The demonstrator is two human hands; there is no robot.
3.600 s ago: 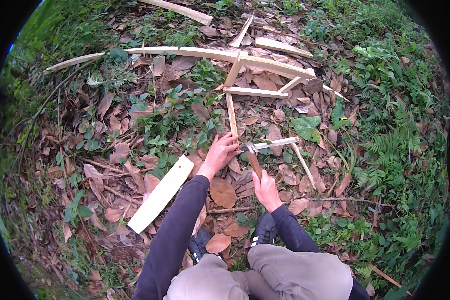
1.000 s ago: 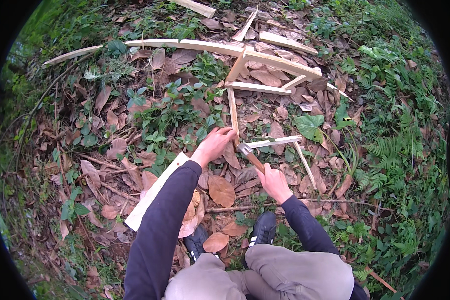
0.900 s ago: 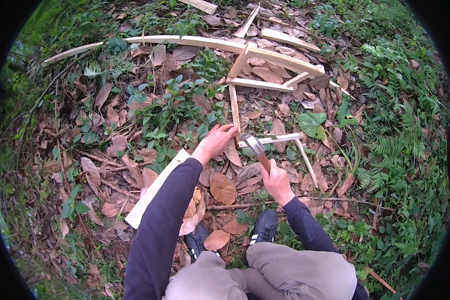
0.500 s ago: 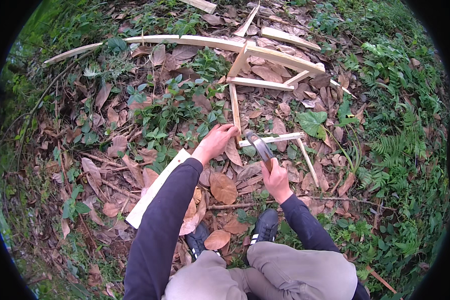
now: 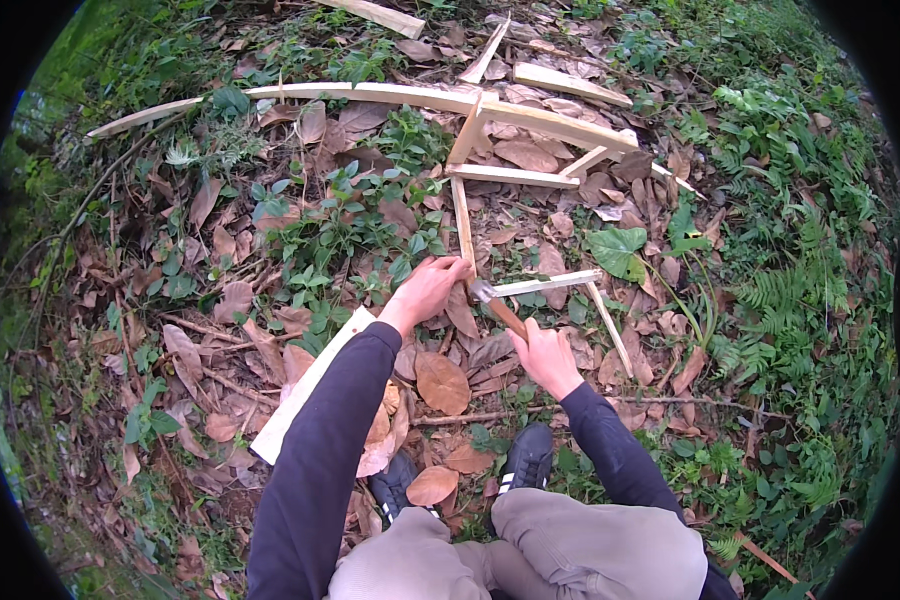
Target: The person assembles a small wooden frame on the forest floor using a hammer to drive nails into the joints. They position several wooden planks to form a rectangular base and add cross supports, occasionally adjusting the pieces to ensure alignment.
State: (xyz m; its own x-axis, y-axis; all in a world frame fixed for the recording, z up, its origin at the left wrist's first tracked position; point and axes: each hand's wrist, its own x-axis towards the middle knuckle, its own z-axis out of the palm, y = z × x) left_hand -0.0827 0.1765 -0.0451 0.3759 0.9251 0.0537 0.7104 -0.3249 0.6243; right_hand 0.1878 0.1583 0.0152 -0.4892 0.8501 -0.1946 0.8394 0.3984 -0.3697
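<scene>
My right hand (image 5: 547, 356) is wrapped round the wooden handle of a hammer (image 5: 507, 318). Its metal head is down at the corner where an upright wooden strip (image 5: 463, 222) meets a shorter crosswise strip (image 5: 550, 283). Just left of that corner, my left hand (image 5: 430, 292) has its fingers closed on the lower end of the upright strip. Whether a nail is there is hidden by the fingers and hammer head. A thin slat (image 5: 610, 330) slants toward me from the crosswise strip's right end. Farther off, the upright strip meets a wooden frame (image 5: 515, 175).
A long narrow batten (image 5: 370, 92) runs leftward from the frame over leaves and plants. Loose wood pieces (image 5: 570, 84) lie beyond it. A pale board (image 5: 305, 395) lies beside my left forearm. A thin branch (image 5: 670, 400) crosses the leaf litter before my shoes (image 5: 527, 458).
The hammer has swung down and left, its head dropping from above the crosswise strip to the corner by my left fingers. My left hand keeps its place on the strip.
</scene>
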